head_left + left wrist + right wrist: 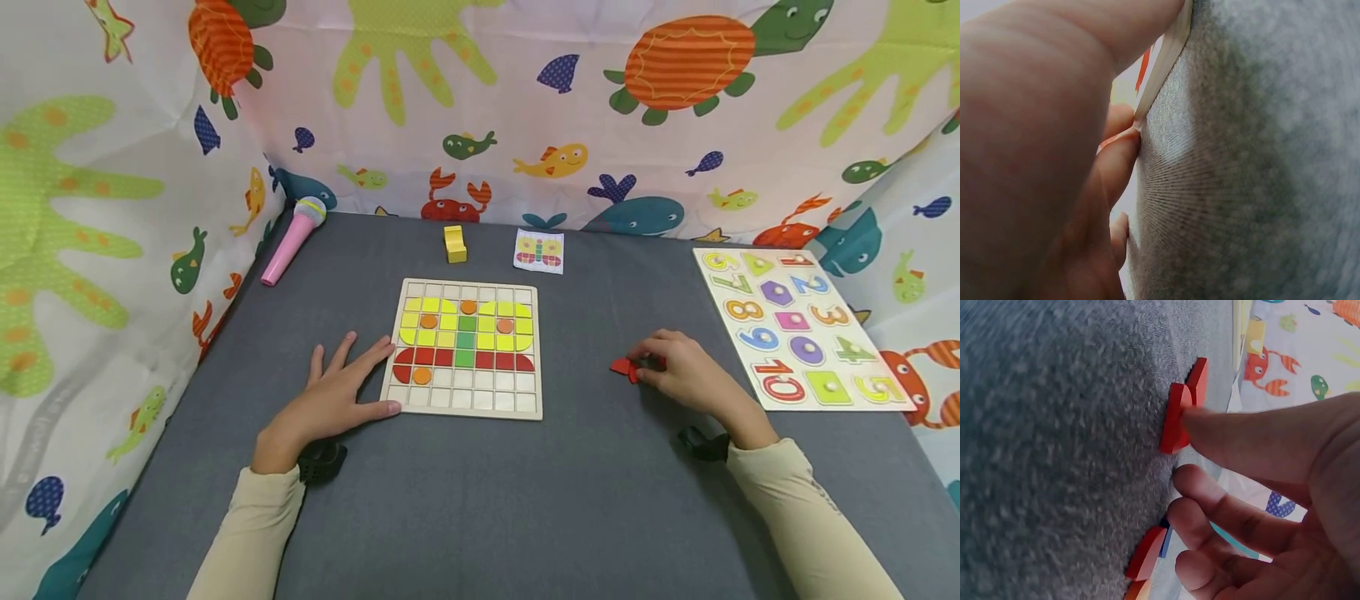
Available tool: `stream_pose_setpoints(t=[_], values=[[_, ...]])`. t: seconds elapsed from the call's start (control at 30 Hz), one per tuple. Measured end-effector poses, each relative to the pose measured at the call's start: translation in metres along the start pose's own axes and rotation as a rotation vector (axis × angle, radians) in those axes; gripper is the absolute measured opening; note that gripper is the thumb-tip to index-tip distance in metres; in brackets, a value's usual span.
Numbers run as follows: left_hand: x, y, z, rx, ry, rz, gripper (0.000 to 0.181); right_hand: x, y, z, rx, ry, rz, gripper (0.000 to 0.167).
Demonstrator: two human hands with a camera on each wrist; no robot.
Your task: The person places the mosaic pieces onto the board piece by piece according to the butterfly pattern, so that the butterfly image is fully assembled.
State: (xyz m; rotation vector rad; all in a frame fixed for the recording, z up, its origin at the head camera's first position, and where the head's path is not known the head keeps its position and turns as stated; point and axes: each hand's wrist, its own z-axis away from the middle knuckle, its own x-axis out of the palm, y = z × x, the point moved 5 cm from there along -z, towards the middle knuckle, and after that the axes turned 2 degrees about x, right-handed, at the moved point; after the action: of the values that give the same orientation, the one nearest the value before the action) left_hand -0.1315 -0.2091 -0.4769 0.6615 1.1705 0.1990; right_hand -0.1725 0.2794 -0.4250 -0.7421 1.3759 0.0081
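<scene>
My left hand [333, 400] lies spread at the left side of a square wooden grid board [465, 402], its thumb and a fingertip touching the edge. Flat yellow, green, red and orange pieces form a pattern on the board. To the right, my right hand [678, 371] has curled fingers and pinches a red rounded piece [1175, 419] low over the cloth; the thumb presses it, and the opposing fingertip is hidden. Another red piece [1198, 381] lies just beyond it. A separate red piece [1147, 553] sits by the other fingers, with blue and orange pieces partly showing.
Behind the board are a yellow block [454, 244] and a small butterfly pattern card [538, 252]. A pink toy microphone [292, 240] lies at the back left. On the right is a number-and-shape puzzle board [806, 333]. A sea-animal printed curtain [510, 92] borders the grey table [480, 500].
</scene>
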Motion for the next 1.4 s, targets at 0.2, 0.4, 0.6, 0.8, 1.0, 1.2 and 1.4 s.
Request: stream_pose_setpoints(t=[0.2, 0.4, 0.6, 0.8, 1.0, 1.2, 1.4], values=[[0.000, 0.001, 0.001, -0.002, 0.003, 0.002, 0.106, 0.003, -0.006, -0.005, -0.041, -0.009, -0.027, 0.020], [0.000, 0.002, 0.001, 0.006, 0.009, 0.005, 0.105, 0.008, -0.010, -0.010, -0.079, -0.026, -0.014, 0.014], [0.000, 0.001, 0.000, -0.003, 0.008, 0.004, 0.105, 0.013, -0.017, -0.014, -0.069, -0.054, -0.054, 0.014], [-0.001, 0.002, 0.000, 0.001, 0.013, 0.009, 0.104, 0.017, -0.027, -0.021, -0.116, -0.062, -0.047, 0.016], [-0.003, 0.002, 0.001, 0.009, 0.018, 0.021, 0.103, 0.018, -0.038, -0.034, -0.114, -0.067, -0.046, 0.021], [-0.002, 0.001, 0.001, 0.007, 0.010, 0.009, 0.103, 0.026, -0.058, -0.051, -0.116, -0.066, -0.075, 0.014], [0.000, 0.002, 0.001, 0.002, 0.012, 0.011, 0.103, 0.035, -0.092, -0.074, -0.122, -0.095, -0.218, 0.011]])
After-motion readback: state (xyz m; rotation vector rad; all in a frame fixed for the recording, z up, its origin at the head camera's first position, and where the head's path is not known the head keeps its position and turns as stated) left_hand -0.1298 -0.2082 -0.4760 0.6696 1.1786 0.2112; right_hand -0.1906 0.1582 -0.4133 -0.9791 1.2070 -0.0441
